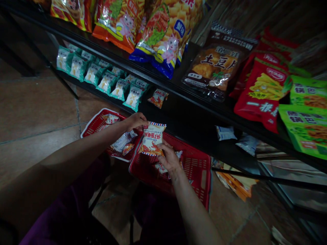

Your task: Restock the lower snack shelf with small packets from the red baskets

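I hold a small white and orange snack packet [152, 138] with both hands over a red plastic basket [199, 170]. My left hand [136, 121] pinches the packet's top left corner. My right hand [169, 158] grips its lower edge from below. A few more small packets [161, 167] lie in this basket. A second red basket [95, 125] stands just behind and to the left, with several small packets [122, 142] in it.
A black shelf [178, 112] runs diagonally across the view. A row of small teal packets [107, 81] and one orange packet [158, 97] lie on it. Large snack bags [265, 92] fill the upper shelf. The floor is brown tile [35, 109].
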Motion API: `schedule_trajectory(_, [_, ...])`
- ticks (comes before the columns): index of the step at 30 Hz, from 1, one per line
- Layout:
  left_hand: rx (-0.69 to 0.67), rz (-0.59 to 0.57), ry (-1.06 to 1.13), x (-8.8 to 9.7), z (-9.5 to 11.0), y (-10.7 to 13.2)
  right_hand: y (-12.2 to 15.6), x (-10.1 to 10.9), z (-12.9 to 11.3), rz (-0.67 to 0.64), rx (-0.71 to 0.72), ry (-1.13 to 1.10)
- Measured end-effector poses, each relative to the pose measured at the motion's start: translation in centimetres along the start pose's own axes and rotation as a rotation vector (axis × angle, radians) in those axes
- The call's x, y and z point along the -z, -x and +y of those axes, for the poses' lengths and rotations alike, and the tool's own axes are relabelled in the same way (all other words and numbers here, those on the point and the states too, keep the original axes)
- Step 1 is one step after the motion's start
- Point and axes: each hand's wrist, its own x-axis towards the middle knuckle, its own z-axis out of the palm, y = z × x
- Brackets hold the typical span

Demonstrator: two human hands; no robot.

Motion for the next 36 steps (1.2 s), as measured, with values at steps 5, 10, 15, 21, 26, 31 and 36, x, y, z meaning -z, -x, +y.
schedule_trajectory(5, [0.028, -0.006, -0.004, -0.3, -0.1, -0.1, -0.3, 0.4, 0.3, -0.063, -0.013, -0.048])
schedule_trajectory(10, [-0.036, 0.116, -0.026, -0.7, 0.0, 0.0, -0.8, 0.0, 0.7, -0.112, -0.101, -0.123])
schedule_trajectory(15, [-0.082, 0.142, 0.007, -0.7, 0.0, 0.0, -1.0, -0.2, 1.2, -0.061, -0.085, -0.126])
schedule_trajectory(21, [0.014, -0.050, 0.013, 0.1, -0.2, 0.7, -2.0, -0.1, 1.2, 0.030, -0.012, -0.232])
schedule_trajectory(26, [0.069, -0.255, -0.057, 0.2, -1.2, 1.6, -3.2, 0.2, 1.2, 0.124, 0.021, -0.258])
schedule_trajectory(31, [0.035, -0.267, 0.085, -0.2, -2.5, 1.6, -3.6, -0.2, 1.6, 0.174, 0.008, -0.270])
schedule_trajectory(36, [-0.036, -0.209, 0.098, -0.6, -2.9, 1.0, -3.8, -0.2, 1.8, 0.195, 0.013, -0.200])
